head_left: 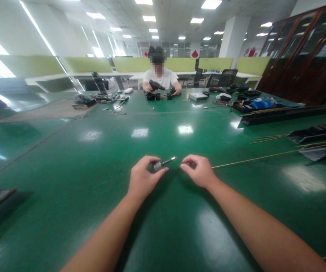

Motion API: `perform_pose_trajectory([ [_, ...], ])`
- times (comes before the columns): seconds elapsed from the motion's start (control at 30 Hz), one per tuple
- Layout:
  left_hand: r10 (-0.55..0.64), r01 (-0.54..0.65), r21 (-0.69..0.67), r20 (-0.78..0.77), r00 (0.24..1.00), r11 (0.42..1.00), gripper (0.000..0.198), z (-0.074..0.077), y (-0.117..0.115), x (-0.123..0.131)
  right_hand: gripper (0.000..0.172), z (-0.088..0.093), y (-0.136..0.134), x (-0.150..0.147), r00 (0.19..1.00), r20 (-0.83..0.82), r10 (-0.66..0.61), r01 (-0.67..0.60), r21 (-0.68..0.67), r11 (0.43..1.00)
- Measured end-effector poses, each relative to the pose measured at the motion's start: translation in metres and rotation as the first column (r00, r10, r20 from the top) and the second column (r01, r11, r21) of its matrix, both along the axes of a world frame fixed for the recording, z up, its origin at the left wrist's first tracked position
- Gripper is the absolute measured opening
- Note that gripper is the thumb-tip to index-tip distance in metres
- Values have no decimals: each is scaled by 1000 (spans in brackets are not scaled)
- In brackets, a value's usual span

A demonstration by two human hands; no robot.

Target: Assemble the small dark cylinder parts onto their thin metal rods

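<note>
Head: two hands (pixel 143 176) (pixel 199 170), one shafted tool (pixel 158 166), one dark piece (pixel 191 164).

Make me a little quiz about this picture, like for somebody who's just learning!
1. True or false: the left hand and right hand are apart.
2. Which hand holds the grey cylinder with the thin shaft? A) left B) right C) neither
3. Fill in: the person across the green table wears a ____ shirt.

Key: 1. True; 2. A; 3. white
</note>
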State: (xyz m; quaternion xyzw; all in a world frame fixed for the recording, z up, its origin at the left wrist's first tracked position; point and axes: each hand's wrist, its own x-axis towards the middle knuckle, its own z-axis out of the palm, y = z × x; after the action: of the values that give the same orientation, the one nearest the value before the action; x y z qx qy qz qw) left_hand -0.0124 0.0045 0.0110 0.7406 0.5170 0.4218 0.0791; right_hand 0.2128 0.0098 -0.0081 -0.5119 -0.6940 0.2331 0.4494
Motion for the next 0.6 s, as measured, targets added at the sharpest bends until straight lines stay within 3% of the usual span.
perform_pose_trajectory([
  [0.13, 107, -99, -77, 109, 988, 992, 34, 2, 2, 1, 17, -4, 7, 3, 990, 63, -129, 135, -91, 987],
  [0.23, 107, -44, -209, 299, 948, 977, 40, -1, 5, 1, 17, -6, 8, 4, 983, 111, -147, 158, -97, 983],
  [0.4, 220, 65, -372, 671, 708, 926, 55, -5, 11, 0, 17, -3, 8, 4, 978, 134, -157, 171, -100, 980],
  [0.5, 265, 125, -412, 760, 594, 903, 61, 5, 5, -8, 17, -1, 7, 3, 974, 152, -166, 182, -98, 978],
  [0.57, 261, 154, -428, 759, 597, 891, 66, 17, -7, -20, 17, 1, 7, 4, 975, 152, -160, 176, -94, 980],
  [0.6, 252, 144, -434, 728, 638, 889, 65, 23, -16, -30, 18, 1, 7, 4, 977, 146, -155, 169, -93, 981],
])
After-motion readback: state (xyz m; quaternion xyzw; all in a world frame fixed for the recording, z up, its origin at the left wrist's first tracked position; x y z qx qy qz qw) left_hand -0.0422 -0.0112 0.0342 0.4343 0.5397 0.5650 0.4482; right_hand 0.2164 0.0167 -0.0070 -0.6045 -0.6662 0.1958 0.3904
